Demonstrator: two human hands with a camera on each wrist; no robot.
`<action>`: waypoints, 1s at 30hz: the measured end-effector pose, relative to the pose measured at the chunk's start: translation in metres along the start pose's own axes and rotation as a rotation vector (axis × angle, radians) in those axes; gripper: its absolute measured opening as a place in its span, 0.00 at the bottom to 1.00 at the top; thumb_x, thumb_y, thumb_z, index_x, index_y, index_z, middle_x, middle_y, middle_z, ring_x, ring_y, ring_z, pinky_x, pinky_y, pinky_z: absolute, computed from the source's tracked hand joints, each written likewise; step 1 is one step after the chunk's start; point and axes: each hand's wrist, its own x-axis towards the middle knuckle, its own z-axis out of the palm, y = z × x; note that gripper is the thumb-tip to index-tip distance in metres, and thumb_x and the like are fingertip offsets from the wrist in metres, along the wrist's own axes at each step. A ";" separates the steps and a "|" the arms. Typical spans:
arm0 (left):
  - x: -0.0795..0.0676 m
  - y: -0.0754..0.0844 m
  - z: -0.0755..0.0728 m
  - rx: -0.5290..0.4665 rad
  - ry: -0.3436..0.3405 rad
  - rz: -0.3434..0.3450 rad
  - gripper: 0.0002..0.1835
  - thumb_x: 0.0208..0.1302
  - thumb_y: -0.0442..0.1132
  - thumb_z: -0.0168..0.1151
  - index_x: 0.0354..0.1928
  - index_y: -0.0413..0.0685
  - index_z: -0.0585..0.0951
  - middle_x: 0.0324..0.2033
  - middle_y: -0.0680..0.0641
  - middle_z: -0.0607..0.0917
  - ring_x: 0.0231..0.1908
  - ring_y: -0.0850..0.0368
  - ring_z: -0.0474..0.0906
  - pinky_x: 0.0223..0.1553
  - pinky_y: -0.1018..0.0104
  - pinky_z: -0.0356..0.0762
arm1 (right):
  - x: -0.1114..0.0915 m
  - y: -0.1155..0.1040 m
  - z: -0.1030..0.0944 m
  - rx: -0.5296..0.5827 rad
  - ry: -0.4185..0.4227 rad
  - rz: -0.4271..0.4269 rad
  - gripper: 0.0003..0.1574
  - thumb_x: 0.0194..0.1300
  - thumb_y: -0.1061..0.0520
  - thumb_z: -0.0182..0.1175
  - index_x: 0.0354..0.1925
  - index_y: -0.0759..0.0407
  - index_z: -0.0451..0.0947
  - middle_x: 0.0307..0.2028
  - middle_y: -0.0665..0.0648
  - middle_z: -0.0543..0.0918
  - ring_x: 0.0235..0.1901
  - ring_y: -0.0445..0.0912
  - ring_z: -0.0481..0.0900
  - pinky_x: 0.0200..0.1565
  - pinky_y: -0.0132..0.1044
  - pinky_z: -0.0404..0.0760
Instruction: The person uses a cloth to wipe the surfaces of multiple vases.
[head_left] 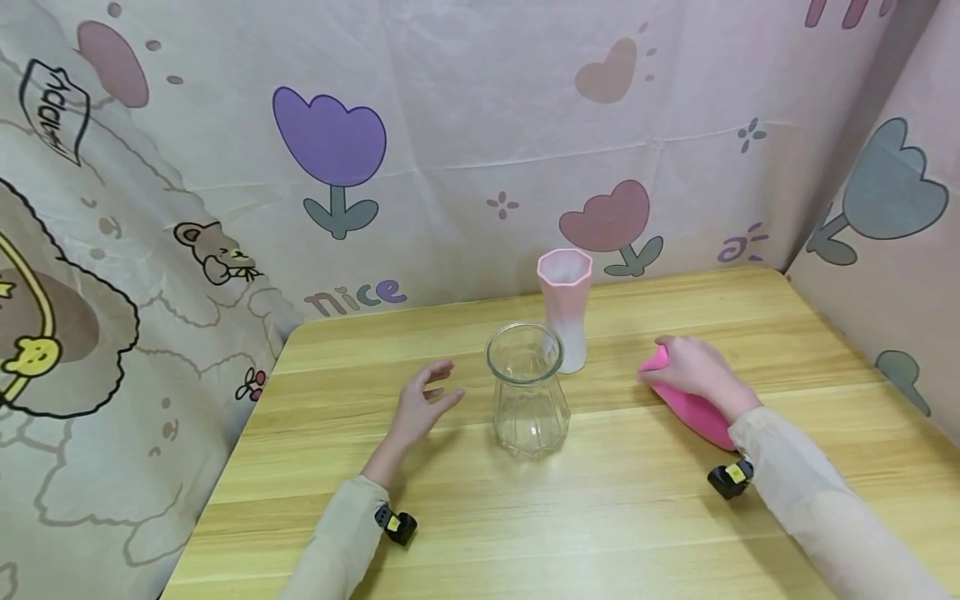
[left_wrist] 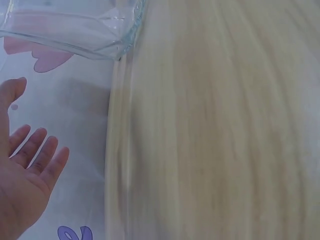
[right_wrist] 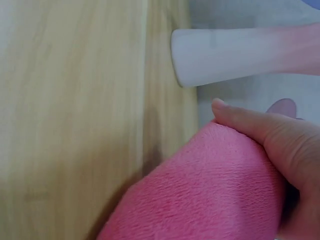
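A pink cloth (head_left: 693, 410) is in the grip of my right hand (head_left: 697, 367), on the right part of the table. In the right wrist view the thumb lies along the top of the cloth (right_wrist: 200, 185), whose surface looks fuzzy. My left hand (head_left: 422, 407) is held above the table with fingers apart and nothing in it. Just right of it stands a clear glass vase (head_left: 531, 417), upright and not touched. The left wrist view shows the vase's (left_wrist: 75, 30) lower part beyond the spread left hand (left_wrist: 30, 175).
Behind the glass vase stands a pink and white vase (head_left: 570, 312), upright near the table's back edge. The wooden table (head_left: 585, 533) meets a printed curtain (head_left: 465, 108) at the back and sides. Small black cameras (head_left: 401, 527) are strapped to both wrists.
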 end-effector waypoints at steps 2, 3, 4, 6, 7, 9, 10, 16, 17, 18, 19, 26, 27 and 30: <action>0.001 -0.002 0.000 0.009 0.006 0.007 0.28 0.54 0.37 0.65 0.56 0.36 0.69 0.55 0.35 0.72 0.55 0.44 0.67 0.54 0.47 0.71 | 0.004 0.001 0.002 -0.002 0.016 0.021 0.50 0.49 0.40 0.64 0.58 0.75 0.63 0.40 0.71 0.79 0.38 0.61 0.77 0.38 0.53 0.76; 0.001 -0.002 0.000 0.010 0.007 0.013 0.28 0.54 0.37 0.65 0.56 0.36 0.69 0.55 0.35 0.72 0.55 0.44 0.67 0.53 0.47 0.71 | 0.005 0.002 0.003 -0.005 0.024 0.031 0.51 0.49 0.40 0.64 0.58 0.75 0.63 0.40 0.72 0.78 0.39 0.62 0.76 0.38 0.54 0.76; 0.001 0.000 0.000 0.000 0.010 0.011 0.27 0.54 0.36 0.65 0.56 0.36 0.70 0.55 0.35 0.72 0.55 0.43 0.67 0.54 0.46 0.70 | 0.006 0.003 0.005 -0.005 0.034 0.039 0.51 0.49 0.40 0.63 0.58 0.75 0.63 0.41 0.73 0.78 0.40 0.63 0.76 0.38 0.55 0.76; 0.000 0.007 -0.001 0.007 0.010 0.019 0.27 0.55 0.34 0.64 0.56 0.34 0.69 0.54 0.34 0.72 0.55 0.41 0.67 0.53 0.44 0.70 | 0.009 0.006 0.009 -0.011 0.057 0.048 0.50 0.49 0.40 0.63 0.57 0.75 0.63 0.42 0.74 0.77 0.40 0.64 0.75 0.38 0.56 0.76; -0.001 0.011 -0.001 0.009 0.010 0.020 0.26 0.55 0.33 0.64 0.56 0.33 0.69 0.54 0.34 0.72 0.55 0.40 0.67 0.53 0.44 0.70 | 0.009 0.007 0.012 -0.015 0.069 0.047 0.49 0.50 0.40 0.63 0.57 0.75 0.64 0.42 0.74 0.77 0.40 0.65 0.75 0.38 0.57 0.76; -0.002 0.020 -0.001 0.009 0.008 0.020 0.26 0.55 0.32 0.63 0.55 0.30 0.69 0.54 0.33 0.72 0.54 0.39 0.67 0.53 0.43 0.69 | 0.011 0.008 0.017 -0.025 0.096 0.039 0.49 0.50 0.39 0.63 0.56 0.76 0.65 0.41 0.75 0.77 0.40 0.66 0.75 0.38 0.58 0.76; -0.002 0.024 -0.001 0.017 0.007 0.018 0.26 0.55 0.31 0.63 0.55 0.29 0.68 0.54 0.32 0.72 0.54 0.38 0.67 0.53 0.43 0.69 | 0.012 0.009 0.020 -0.030 0.114 0.032 0.49 0.51 0.39 0.62 0.55 0.76 0.65 0.41 0.75 0.77 0.40 0.67 0.75 0.38 0.59 0.76; -0.002 0.031 0.000 0.034 0.007 0.022 0.25 0.55 0.30 0.62 0.55 0.28 0.68 0.53 0.31 0.71 0.54 0.38 0.67 0.53 0.43 0.69 | 0.018 0.014 0.037 -0.064 0.200 0.007 0.51 0.52 0.34 0.60 0.55 0.75 0.65 0.42 0.74 0.77 0.41 0.67 0.75 0.39 0.59 0.75; -0.001 0.030 0.000 0.032 0.007 0.022 0.25 0.55 0.30 0.62 0.55 0.29 0.68 0.53 0.31 0.71 0.54 0.38 0.67 0.53 0.43 0.69 | 0.019 0.015 0.039 -0.069 0.207 0.005 0.51 0.53 0.33 0.59 0.56 0.74 0.65 0.43 0.75 0.77 0.42 0.67 0.75 0.41 0.59 0.75; -0.001 0.030 0.000 0.030 0.007 0.023 0.25 0.55 0.31 0.62 0.55 0.29 0.68 0.53 0.31 0.71 0.54 0.38 0.67 0.53 0.43 0.69 | 0.020 0.016 0.041 -0.075 0.212 0.002 0.51 0.53 0.33 0.58 0.56 0.74 0.64 0.44 0.75 0.76 0.43 0.67 0.74 0.42 0.60 0.74; -0.001 0.029 0.000 0.029 0.008 0.022 0.25 0.55 0.31 0.62 0.55 0.30 0.69 0.54 0.31 0.71 0.54 0.38 0.67 0.53 0.43 0.69 | 0.020 0.016 0.042 -0.076 0.217 -0.001 0.51 0.54 0.33 0.57 0.57 0.73 0.63 0.46 0.76 0.75 0.45 0.68 0.73 0.44 0.60 0.73; 0.001 0.021 -0.004 0.037 0.038 0.018 0.25 0.56 0.31 0.62 0.56 0.30 0.68 0.54 0.31 0.71 0.54 0.36 0.66 0.53 0.43 0.69 | 0.015 0.012 0.037 -0.064 0.243 -0.071 0.45 0.64 0.37 0.47 0.62 0.72 0.58 0.51 0.78 0.69 0.51 0.71 0.67 0.52 0.64 0.66; 0.002 0.016 -0.005 0.041 0.045 0.022 0.26 0.56 0.31 0.62 0.56 0.31 0.68 0.54 0.32 0.71 0.54 0.37 0.66 0.54 0.44 0.69 | 0.014 0.011 0.035 -0.066 0.248 -0.086 0.44 0.64 0.38 0.47 0.62 0.72 0.57 0.52 0.78 0.69 0.51 0.70 0.67 0.52 0.64 0.66; 0.006 0.002 -0.007 0.072 0.061 0.036 0.25 0.58 0.33 0.60 0.57 0.34 0.67 0.55 0.34 0.69 0.55 0.38 0.65 0.54 0.45 0.69 | 0.012 0.010 0.029 -0.078 0.257 -0.139 0.42 0.65 0.40 0.48 0.62 0.71 0.57 0.54 0.75 0.69 0.53 0.68 0.66 0.53 0.63 0.65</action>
